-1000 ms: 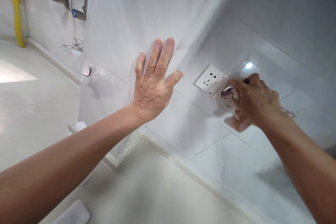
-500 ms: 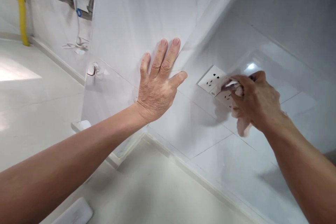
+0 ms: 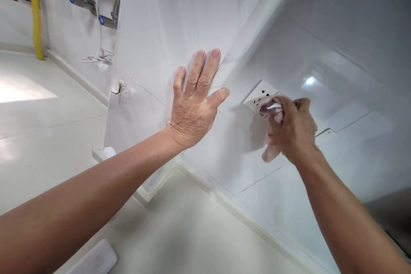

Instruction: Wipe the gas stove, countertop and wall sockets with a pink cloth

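My left hand (image 3: 192,102) lies flat against the white tiled wall (image 3: 192,21), fingers spread, holding nothing. Just to its right is a white wall socket panel (image 3: 260,100), mostly covered by my right hand (image 3: 290,126). That hand is shut on a pale pinkish cloth (image 3: 271,153), which hangs below my fingers and presses against the panel. A small white and dark part shows between my fingertips, too blurred to name. The panel's right end is hidden behind my right hand.
A yellow hose (image 3: 36,13) runs down the far wall beside blue-ringed pipe valves (image 3: 85,4). A loose white cable (image 3: 99,56) hangs below them. A wire stub (image 3: 118,86) pokes from the wall. A white flat object (image 3: 96,259) lies on the pale tiled floor.
My right hand has moved left across the socket panel and covers more of it. My left hand has stayed on the wall, and the whole view has shifted slightly.
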A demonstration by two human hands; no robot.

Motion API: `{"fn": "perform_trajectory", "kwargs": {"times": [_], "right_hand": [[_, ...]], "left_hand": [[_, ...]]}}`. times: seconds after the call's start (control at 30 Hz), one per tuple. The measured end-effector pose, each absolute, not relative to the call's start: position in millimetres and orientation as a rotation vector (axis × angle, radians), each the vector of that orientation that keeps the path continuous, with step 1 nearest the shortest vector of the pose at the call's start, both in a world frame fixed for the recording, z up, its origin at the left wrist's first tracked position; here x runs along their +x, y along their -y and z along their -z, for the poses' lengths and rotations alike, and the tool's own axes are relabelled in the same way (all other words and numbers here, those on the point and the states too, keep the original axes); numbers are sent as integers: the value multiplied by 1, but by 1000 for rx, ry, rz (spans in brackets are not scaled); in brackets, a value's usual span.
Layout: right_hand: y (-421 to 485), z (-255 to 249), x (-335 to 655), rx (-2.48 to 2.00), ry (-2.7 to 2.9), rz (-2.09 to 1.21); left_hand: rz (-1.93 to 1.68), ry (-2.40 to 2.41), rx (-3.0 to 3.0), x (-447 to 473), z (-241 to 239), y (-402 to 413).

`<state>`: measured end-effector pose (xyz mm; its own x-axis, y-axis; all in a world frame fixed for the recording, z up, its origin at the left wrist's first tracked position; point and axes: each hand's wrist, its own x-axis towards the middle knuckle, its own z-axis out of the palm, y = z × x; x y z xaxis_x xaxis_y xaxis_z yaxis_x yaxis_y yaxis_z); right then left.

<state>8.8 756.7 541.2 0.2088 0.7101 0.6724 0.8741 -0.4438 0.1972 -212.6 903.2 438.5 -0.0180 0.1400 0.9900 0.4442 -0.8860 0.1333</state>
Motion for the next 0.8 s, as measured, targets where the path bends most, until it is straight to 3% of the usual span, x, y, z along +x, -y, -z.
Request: {"fn": "perform_trajectory", "kwargs": {"times": [0.13,0.33,0.53,0.67,0.8], "right_hand": [[-768,-530,9,-2316,1465,1128],[-748,-499,2,-2333,1703,796],[-768,-557,-15,-2178,1464,1118],[-785,-539,-21,-2340,1488,1186],[-768,-501,-20,-2440,1770,835]], "left_hand": [[2009,625,-2039,-213,-438,-903],[2023,613,-2022,-213,-439,-898],[2050,594,-2040,-213,-439,-899],[2028,616,-2028,-213,-439,-898],[1999,650,-1997,-213,-439,-895]]}}
